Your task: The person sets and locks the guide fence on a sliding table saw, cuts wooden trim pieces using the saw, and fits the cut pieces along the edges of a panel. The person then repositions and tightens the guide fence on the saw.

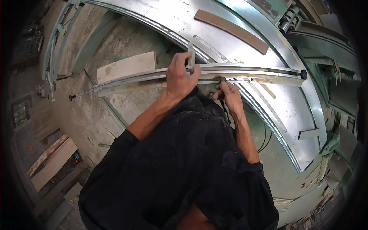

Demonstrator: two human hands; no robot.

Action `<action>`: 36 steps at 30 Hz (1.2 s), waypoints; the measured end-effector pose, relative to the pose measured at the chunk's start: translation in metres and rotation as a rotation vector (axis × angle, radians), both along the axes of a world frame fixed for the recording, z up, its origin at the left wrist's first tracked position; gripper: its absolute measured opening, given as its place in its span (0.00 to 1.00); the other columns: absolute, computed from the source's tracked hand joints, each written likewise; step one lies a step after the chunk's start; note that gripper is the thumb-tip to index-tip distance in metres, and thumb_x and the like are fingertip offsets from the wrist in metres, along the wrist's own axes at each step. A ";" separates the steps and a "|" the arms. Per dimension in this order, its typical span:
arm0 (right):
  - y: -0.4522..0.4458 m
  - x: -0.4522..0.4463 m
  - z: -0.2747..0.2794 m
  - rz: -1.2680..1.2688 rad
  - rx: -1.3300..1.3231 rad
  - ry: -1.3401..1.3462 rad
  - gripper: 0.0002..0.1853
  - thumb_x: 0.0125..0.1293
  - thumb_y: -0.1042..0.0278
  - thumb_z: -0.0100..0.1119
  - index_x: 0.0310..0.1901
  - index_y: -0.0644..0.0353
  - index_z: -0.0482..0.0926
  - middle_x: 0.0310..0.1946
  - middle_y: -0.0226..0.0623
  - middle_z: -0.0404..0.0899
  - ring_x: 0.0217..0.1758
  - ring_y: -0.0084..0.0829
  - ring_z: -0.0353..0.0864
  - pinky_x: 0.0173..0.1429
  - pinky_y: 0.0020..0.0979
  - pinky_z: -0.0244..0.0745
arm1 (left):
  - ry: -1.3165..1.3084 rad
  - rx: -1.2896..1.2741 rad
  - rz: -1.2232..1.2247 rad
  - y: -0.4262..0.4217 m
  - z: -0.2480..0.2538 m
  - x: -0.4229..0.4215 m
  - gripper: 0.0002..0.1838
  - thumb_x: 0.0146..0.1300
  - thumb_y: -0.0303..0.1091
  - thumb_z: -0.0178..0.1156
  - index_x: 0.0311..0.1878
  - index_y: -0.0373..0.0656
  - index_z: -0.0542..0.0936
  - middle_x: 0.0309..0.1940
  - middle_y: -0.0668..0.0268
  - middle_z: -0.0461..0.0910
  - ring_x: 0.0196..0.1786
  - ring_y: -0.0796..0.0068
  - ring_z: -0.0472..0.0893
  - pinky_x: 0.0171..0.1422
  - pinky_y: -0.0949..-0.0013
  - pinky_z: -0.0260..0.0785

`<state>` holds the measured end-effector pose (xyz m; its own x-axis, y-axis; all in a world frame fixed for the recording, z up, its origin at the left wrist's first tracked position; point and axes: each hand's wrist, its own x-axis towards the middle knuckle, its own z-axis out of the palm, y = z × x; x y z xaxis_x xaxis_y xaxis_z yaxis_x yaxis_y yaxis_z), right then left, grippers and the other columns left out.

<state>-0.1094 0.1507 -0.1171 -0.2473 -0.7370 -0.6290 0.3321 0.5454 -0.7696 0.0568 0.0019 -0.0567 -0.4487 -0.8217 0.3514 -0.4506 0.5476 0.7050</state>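
A long aluminium rail (260,71) lies crosswise in front of my body, over a shiny metal table. My left hand (179,76) is closed at the rail, its thumb and fingers around a flat upright metal stop (191,57). Part of that stop is hidden by the fingers. Further right, my right hand (231,97) pinches a small dark round knob (222,79) on the near side of the rail. Its lower fingers are curled and partly hidden.
On the metal table (172,15) lie a brown wooden strip (232,30) and a short dark-edged piece (308,133). A pale board (126,67) sits behind the rail at left. More boards (53,165) are at lower left. Dark cables (265,140) hang below the table.
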 end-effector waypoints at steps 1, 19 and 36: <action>0.002 0.002 0.001 -0.006 0.007 0.003 0.20 0.82 0.53 0.48 0.44 0.66 0.78 0.25 0.37 0.82 0.28 0.26 0.81 0.38 0.29 0.76 | 0.039 -0.012 0.004 0.012 0.001 0.005 0.24 0.53 0.25 0.70 0.54 0.37 0.75 0.45 0.50 0.78 0.44 0.47 0.82 0.48 0.56 0.77; -0.003 0.010 0.024 -0.094 0.050 -0.005 0.21 0.81 0.53 0.50 0.47 0.67 0.79 0.25 0.36 0.81 0.29 0.25 0.79 0.41 0.29 0.75 | 0.145 1.126 0.337 0.047 -0.082 0.170 0.23 0.76 0.49 0.59 0.58 0.37 0.77 0.50 0.57 0.81 0.48 0.63 0.84 0.56 0.61 0.79; -0.007 0.025 0.027 -0.229 0.149 -0.016 0.23 0.81 0.48 0.50 0.48 0.65 0.77 0.26 0.37 0.80 0.32 0.29 0.82 0.44 0.31 0.76 | 1.115 1.187 1.034 -0.084 -0.101 0.229 0.47 0.68 0.79 0.38 0.78 0.55 0.65 0.79 0.64 0.62 0.79 0.55 0.63 0.83 0.40 0.53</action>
<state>-0.0846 0.1440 -0.0902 -0.3861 -0.5623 -0.7313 0.4716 0.5610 -0.6803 0.2863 -0.0817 -0.1578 0.2924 -0.5787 -0.7613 0.6116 -0.4989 0.6141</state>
